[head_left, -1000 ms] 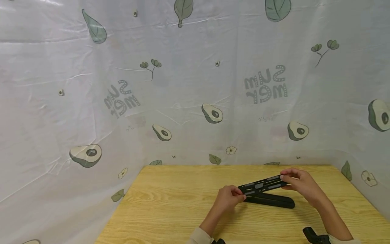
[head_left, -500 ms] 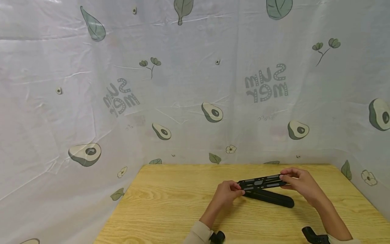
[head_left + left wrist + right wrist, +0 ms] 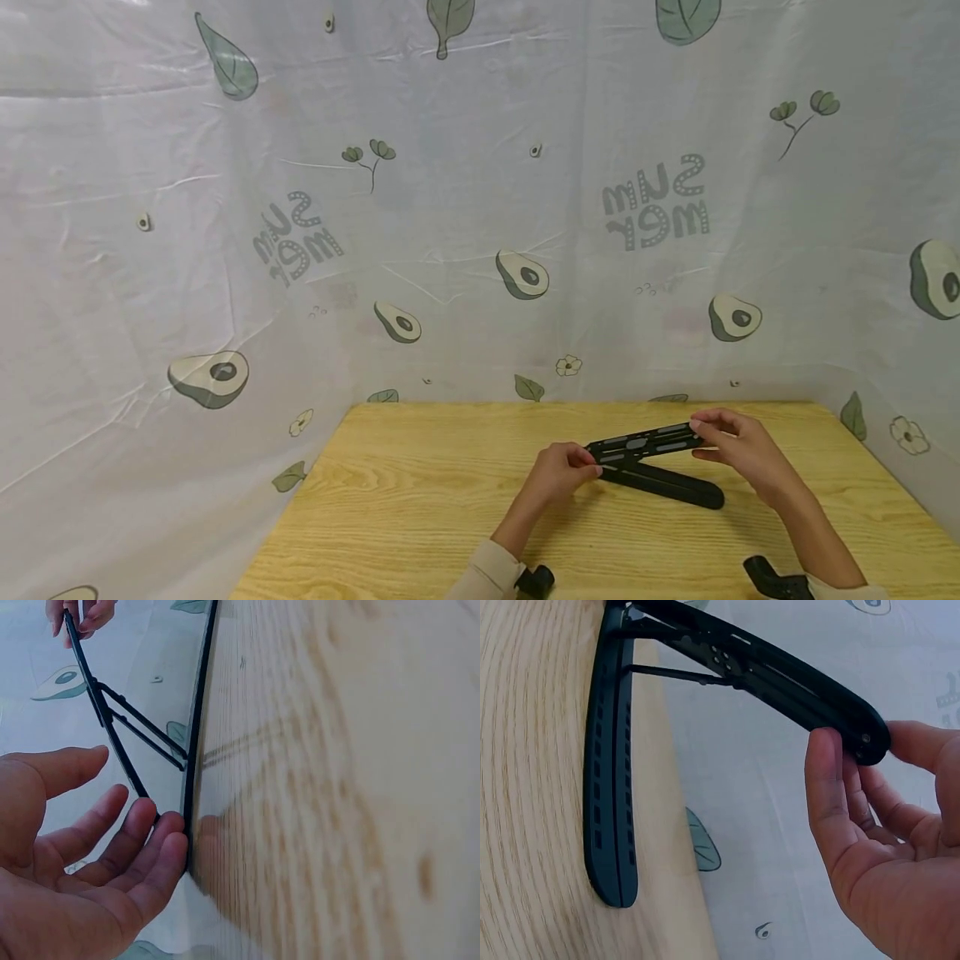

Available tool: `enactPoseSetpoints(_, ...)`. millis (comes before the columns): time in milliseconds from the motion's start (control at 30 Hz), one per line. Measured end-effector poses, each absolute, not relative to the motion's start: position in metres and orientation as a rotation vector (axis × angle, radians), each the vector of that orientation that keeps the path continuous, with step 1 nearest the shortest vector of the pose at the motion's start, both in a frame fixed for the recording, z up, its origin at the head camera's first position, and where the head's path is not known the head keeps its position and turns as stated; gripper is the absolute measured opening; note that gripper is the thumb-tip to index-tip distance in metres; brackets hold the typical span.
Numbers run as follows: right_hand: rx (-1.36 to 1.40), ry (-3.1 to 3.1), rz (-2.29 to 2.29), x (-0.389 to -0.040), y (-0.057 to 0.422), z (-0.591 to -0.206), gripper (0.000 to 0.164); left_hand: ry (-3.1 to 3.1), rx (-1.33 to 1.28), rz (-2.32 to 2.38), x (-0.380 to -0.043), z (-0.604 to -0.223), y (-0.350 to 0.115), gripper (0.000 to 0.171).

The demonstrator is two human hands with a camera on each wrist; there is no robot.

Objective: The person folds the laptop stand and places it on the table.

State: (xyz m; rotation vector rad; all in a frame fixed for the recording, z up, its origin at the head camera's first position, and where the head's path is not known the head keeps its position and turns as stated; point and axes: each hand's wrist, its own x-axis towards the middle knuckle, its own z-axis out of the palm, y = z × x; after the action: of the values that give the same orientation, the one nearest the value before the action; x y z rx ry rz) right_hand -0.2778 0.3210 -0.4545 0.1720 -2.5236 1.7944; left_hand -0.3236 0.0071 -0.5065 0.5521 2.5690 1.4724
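A black folding laptop stand lies tilted open in a V on the table, its hinge end at the left. Its lower bar (image 3: 663,487) rests on the wood, while the slotted upper arm (image 3: 636,444) slants up to the right. My left hand (image 3: 553,479) holds the hinge end; in the left wrist view its fingers touch that end and the thumb stands apart. At the raised free end, my right hand (image 3: 746,450) pinches the upper arm between thumb and fingers. Thin struts (image 3: 676,675) link the two parts in the right wrist view.
The wood-grain table (image 3: 420,500) extends on both sides of the stand. Behind it hangs a pale curtain (image 3: 450,208) printed with avocados and leaves. A black wrist mount (image 3: 772,579) sits at the right sleeve, another mount (image 3: 535,581) at the left.
The upper arm's free end has risen slightly with my right hand, widening the V. My left hand has shifted a little up in view, staying at the hinge end.
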Motion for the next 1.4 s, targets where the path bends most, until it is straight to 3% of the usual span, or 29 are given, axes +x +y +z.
enactPoseSetpoints(233,0.275,-2.5,1.835,-0.282,0.334,-0.462,0.059,2.562,0.617,1.458,-0.322,-0.505,0.007,0.015)
enactPoseSetpoints(533,0.121,-2.635,1.695,-0.291,0.343,-0.487,0.04,2.552,0.654,1.456,-0.321,-0.504,0.007,0.015)
enactPoseSetpoints(967,0.212,-2.758,1.753,-0.298,0.356,-0.51,0.046,2.539,0.643,1.444,-0.322,-0.506,0.005,0.015)
enactPoseSetpoints(1400,0.399,-2.838,1.742,-0.293,0.356,-0.505,0.046,2.538,0.612,1.443,-0.327,-0.508,0.001,0.018)
